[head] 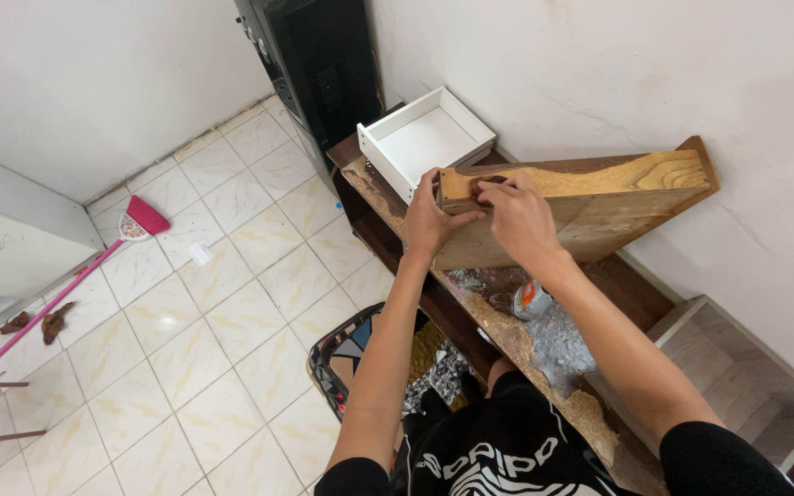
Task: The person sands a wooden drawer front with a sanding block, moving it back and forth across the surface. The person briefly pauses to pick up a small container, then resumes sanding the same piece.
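Head view: I am holding a wooden board [590, 207] on edge over the worktop [507, 335] with both hands.

I am gripping the near end of the board with my left hand [431, 219], fingers curled around the end edge, while my right hand [518, 216] is pressing down on the board's top edge just beside it, fingertips [489, 190] bent onto the wood. The board is standing on its long edge and running away to the right, towards the white wall. Just behind my left hand, a white drawer box [425, 138] is lying open side up at the far end of the worktop. Below my right forearm, a small can [530, 298] is sitting on the worn worktop. Down on the tiled floor to the left, a pink broom [66, 289] is lying well apart from me.
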